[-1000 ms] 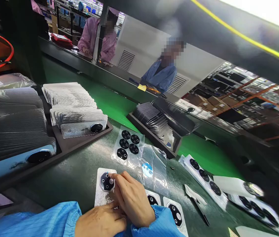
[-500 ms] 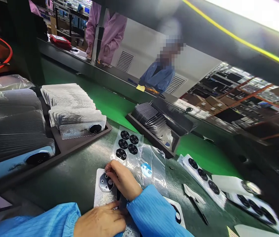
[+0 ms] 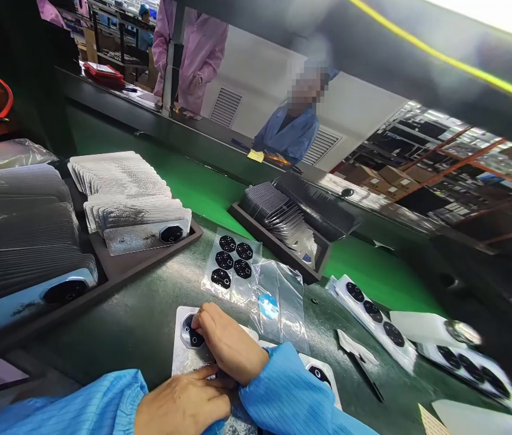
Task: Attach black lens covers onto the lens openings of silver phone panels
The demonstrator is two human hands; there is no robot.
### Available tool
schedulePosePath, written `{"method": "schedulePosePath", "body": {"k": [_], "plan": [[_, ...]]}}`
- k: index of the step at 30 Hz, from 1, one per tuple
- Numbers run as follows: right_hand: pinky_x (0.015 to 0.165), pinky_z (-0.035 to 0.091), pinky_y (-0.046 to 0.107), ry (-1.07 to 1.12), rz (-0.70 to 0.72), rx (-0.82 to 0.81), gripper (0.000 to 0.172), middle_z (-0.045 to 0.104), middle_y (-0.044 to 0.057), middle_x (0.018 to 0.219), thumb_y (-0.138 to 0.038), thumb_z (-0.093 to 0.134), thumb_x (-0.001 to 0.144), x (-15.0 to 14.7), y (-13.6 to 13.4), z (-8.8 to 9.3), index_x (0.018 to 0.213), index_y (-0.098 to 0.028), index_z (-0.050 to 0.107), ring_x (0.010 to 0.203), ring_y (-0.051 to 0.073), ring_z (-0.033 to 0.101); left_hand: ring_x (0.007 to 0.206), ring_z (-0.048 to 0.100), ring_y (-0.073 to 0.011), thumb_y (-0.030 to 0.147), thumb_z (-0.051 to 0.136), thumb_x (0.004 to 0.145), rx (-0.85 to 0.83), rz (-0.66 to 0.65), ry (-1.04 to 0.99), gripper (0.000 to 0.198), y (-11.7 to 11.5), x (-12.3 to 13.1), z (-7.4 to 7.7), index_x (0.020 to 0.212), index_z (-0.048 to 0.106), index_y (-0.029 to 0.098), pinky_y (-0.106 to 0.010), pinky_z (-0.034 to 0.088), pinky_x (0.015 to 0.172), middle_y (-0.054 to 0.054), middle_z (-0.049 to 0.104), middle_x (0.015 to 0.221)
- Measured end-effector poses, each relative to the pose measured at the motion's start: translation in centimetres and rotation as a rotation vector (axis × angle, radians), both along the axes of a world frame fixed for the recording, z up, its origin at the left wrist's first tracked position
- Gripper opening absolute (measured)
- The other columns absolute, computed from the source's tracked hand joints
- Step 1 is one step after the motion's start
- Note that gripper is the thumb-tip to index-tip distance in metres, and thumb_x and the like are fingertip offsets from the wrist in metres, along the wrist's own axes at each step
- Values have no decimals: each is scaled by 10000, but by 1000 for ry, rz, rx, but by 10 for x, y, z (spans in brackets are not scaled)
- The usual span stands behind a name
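A pale silvery phone back cover (image 3: 182,360) lies flat on the bench below me. Near its top end sits a dark octagonal camera plate (image 3: 191,331) with small round holes. My right hand (image 3: 229,341) has its fingers bunched and bent down on the right side of that plate; its fingertips are partly hidden. My left hand (image 3: 183,402) rests palm down over the cover's lower part, fingers stretched toward my right wrist. Partly covered by my right sleeve is another cover (image 3: 334,376) with a dark camera plate.
A clear sheet of several black octagonal plates (image 3: 224,260) lies ahead, beside a plastic film (image 3: 290,302) with a blue piece. Brown trays (image 3: 147,258) of stacked covers stand left. Tweezers (image 3: 367,377), a white bottle (image 3: 419,329) and more plate strips (image 3: 374,311) lie right. A person (image 3: 290,130) sits beyond.
My right hand has turned lower and flatter, with its fingertips pressed further down at the plate's right side. The plate looks darker now. My left hand stays on the cover.
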State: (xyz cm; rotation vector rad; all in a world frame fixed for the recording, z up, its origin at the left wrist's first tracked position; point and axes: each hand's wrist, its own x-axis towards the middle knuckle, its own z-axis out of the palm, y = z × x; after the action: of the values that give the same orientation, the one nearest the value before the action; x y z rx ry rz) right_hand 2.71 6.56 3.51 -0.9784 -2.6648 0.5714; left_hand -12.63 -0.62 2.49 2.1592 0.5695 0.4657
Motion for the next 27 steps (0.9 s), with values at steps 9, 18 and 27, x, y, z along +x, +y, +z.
{"method": "schedulePosePath", "body": {"k": [9, 18, 27], "plan": [[687, 460, 290, 59, -93, 85, 220, 565, 41, 879, -20, 365, 914, -8, -24, 13, 938, -189, 504, 797, 178, 521, 1209, 554, -249, 143, 533, 874, -119, 2, 15, 367, 1, -3, 7, 1230, 528, 234, -357, 422, 1067, -57, 596, 1309], [607, 461, 251, 116, -277, -181, 171, 596, -9, 778, -78, 403, 894, -7, 2, 4, 991, -205, 465, 658, 141, 574, 1288, 494, -215, 97, 504, 890, -42, -8, 33, 312, 1, -4, 10, 1177, 537, 214, -372, 307, 1167, -55, 575, 1339], [672, 480, 275, 13, -245, -186, 226, 612, 12, 889, -35, 506, 809, -9, 1, 14, 933, -221, 474, 762, 161, 609, 1292, 488, -222, 154, 502, 912, -46, 10, 18, 391, -2, -4, 2, 1292, 480, 249, -370, 304, 1168, -44, 557, 1366]]}}
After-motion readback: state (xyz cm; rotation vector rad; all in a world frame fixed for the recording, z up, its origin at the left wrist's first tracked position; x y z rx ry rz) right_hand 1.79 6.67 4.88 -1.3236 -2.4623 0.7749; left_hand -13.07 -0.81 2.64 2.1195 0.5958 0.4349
